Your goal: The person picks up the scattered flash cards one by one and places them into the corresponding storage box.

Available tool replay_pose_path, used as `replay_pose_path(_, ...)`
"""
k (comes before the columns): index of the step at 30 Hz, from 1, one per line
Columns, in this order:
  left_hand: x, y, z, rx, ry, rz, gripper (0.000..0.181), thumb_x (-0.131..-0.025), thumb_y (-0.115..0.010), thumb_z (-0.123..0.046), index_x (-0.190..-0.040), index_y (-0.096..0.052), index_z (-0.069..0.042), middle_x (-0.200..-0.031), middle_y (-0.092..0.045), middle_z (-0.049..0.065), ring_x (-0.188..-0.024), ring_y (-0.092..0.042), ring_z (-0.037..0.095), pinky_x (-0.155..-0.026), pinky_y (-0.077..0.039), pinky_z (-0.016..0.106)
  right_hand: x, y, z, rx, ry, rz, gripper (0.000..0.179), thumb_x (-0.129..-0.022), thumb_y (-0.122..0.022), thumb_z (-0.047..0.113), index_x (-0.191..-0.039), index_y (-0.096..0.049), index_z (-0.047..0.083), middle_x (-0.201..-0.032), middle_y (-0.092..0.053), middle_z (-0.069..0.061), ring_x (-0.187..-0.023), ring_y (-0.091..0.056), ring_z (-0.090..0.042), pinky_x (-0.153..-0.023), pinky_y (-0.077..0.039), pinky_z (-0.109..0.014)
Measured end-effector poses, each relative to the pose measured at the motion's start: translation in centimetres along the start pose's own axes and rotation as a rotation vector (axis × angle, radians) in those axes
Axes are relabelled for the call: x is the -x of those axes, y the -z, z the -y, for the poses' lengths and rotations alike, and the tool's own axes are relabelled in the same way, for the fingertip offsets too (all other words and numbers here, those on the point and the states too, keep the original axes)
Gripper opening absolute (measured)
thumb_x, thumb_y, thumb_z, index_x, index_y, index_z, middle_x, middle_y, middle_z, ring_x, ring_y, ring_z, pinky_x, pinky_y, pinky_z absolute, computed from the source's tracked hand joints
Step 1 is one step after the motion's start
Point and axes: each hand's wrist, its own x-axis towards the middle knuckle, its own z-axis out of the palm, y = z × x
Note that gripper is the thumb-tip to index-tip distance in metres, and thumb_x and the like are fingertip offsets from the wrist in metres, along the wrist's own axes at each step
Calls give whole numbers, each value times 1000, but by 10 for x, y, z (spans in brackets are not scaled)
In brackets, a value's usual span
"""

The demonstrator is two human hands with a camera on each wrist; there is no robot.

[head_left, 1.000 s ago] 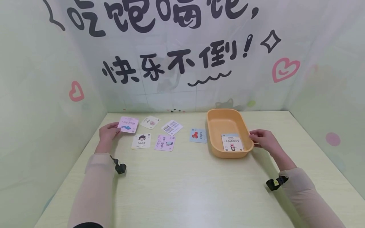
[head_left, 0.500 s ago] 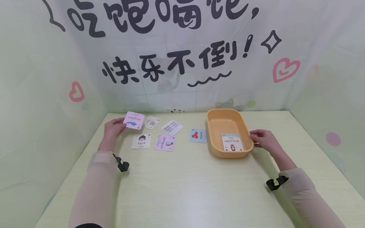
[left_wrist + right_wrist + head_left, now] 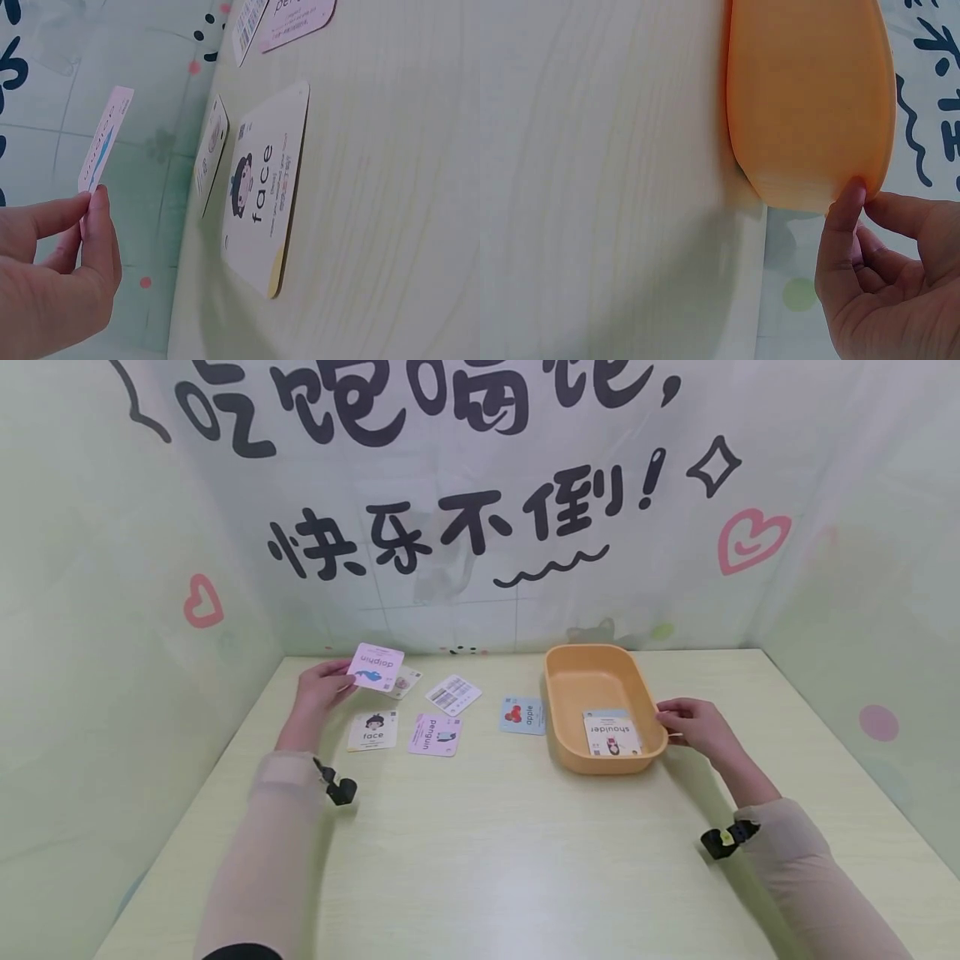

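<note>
My left hand [image 3: 321, 687] pinches a pink "dolphin" card [image 3: 377, 667] by its edge between thumb and fingers. In the left wrist view the card [image 3: 107, 139] is raised off the table, and in the head view it overlaps the "ear" card [image 3: 406, 682]. Below the hand lies the "face" card [image 3: 372, 730]. At the right, my right hand [image 3: 693, 727] grips the side rim of an orange plastic tray [image 3: 606, 765]; the right wrist view has thumb and fingers on that rim. Inside the tray a "shoulder" card [image 3: 611, 737] lies over a blue-edged card.
Lying on the pale wooden table [image 3: 480, 852] are a "penguin" card [image 3: 435, 735], a card with barcodes [image 3: 453, 694], and a blue "apple" card [image 3: 522, 716] beside the tray's left wall. A printed curtain [image 3: 480, 610] hangs along the table's back edge.
My left hand has moved right and slightly away with the dolphin card, which now covers part of the ear card. My right hand and the tray have stayed in place.
</note>
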Motion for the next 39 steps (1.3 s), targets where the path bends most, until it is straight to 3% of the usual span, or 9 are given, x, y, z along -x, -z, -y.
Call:
replay_pose_path(3, 1, -8, -1, 6, 4, 20, 56, -96, -55, 6, -149, -42, -3, -122, -56, 4, -88, -59, 3, -91, -56, 15, 0, 0, 0, -1, 3, 0, 45, -102, -55, 14, -133, -48, -17, -114, -67, -23, -80, -61, 4, -72, -61, -20)
replay_pose_path(10, 6, -30, -7, 13, 26, 66, 56, -97, -54, 5, -150, -41, -6, -153, -43, 16, -116, -57, 15, -103, -51, 21, 0, 0, -1, -8, 3, -3, 43, -102, -55, 14, -133, -49, -16, -108, -69, -16, -78, -61, 5, -72, -61, -20)
replay_pose_path(17, 14, -50, -15, 47, 35, 107, 57, -96, -53, 7, -150, -40, -4, -153, -43, 18, -107, -58, 14, -105, -51, 23, 1, 0, -1, -14, 9, -2, 44, -102, -54, 14, -133, -49, -17, -109, -68, -18, -78, -61, 4, -72, -62, -21)
replay_pose_path(23, 14, -70, -11, 29, -1, 113, 54, -96, -55, 6, -148, -44, -5, -150, -47, 17, -118, -58, 20, -106, -51, 25, 0, 0, -2, -11, 9, -2, 44, -102, -54, 14, -133, -49, -16, -108, -69, -15, -79, -61, 4, -73, -61, -20)
replay_pose_path(30, 22, -93, -16, 42, -17, 144, 53, -96, -54, 8, -147, -45, -3, -149, -48, 20, -131, -54, 29, -107, -51, 27, 0, -1, -1, -9, 4, 2, 43, -102, -54, 14, -133, -49, -15, -110, -68, -16, -79, -61, 4, -73, -61, -20)
replay_pose_path(39, 22, -118, -17, 63, -24, 176, 51, -94, -56, 8, -144, -49, -3, -145, -53, 17, -127, -57, 28, -104, -53, 27, -1, -1, -1, -2, 5, 1, 44, -102, -54, 15, -134, -49, -16, -113, -67, -21, -79, -60, 5, -73, -61, -19)
